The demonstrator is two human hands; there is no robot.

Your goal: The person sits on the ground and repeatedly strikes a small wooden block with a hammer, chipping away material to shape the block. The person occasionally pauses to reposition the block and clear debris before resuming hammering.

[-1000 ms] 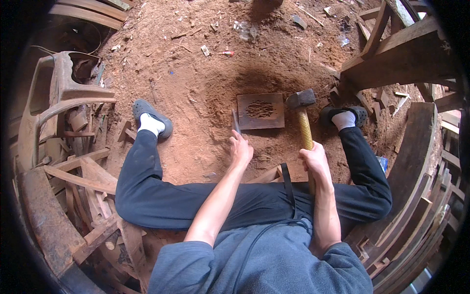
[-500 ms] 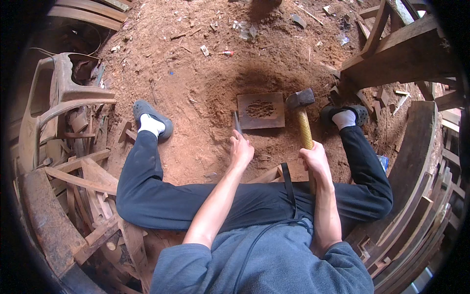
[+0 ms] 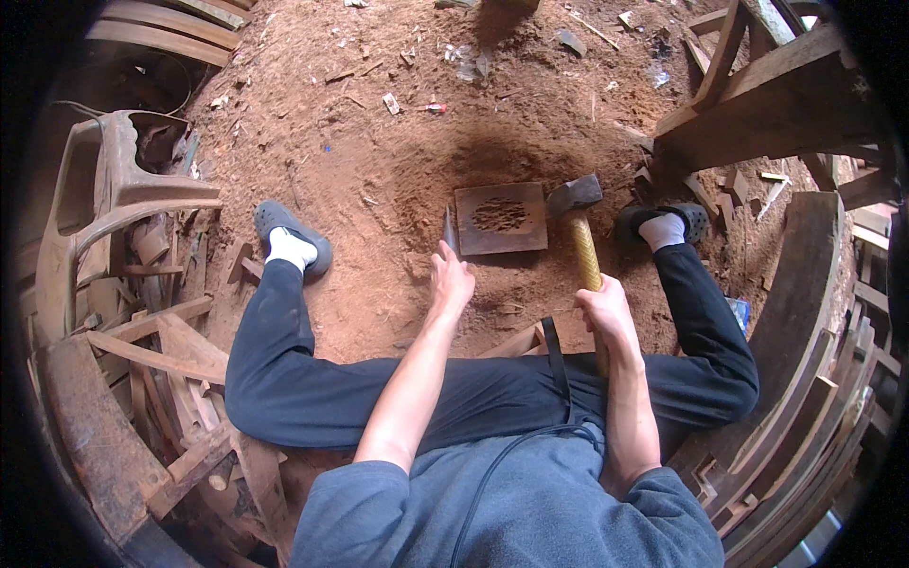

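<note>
My left hand (image 3: 452, 281) grips a thin, pointed metal tool (image 3: 449, 230), perhaps a chisel or punch; its lower part is hidden in the fingers. The tip points away from me, just left of a square brown plate (image 3: 467, 242) lying on the ground. A ragged oval of dark gaps breaks the plate's middle. My right hand (image 3: 609, 310) is closed around the yellow patterned handle of a hammer (image 3: 588, 254). Its grey metal head is beside the plate's right edge, over the ground. The handle's lower end reaches down over my thigh.
Sawdust and scraps cover the ground (image 3: 369, 208). A worn plastic chair (image 3: 123, 180) lies at the left, above stacked wood offcuts (image 3: 189, 341). Heavy timber (image 3: 757, 118) stands at the far right, and long boards (image 3: 791, 322) line my right side. My feet flank the plate.
My left hand has shifted slightly left with the pointed tool, which now sits a little farther from the plate's middle. The right hand and hammer have barely moved.
</note>
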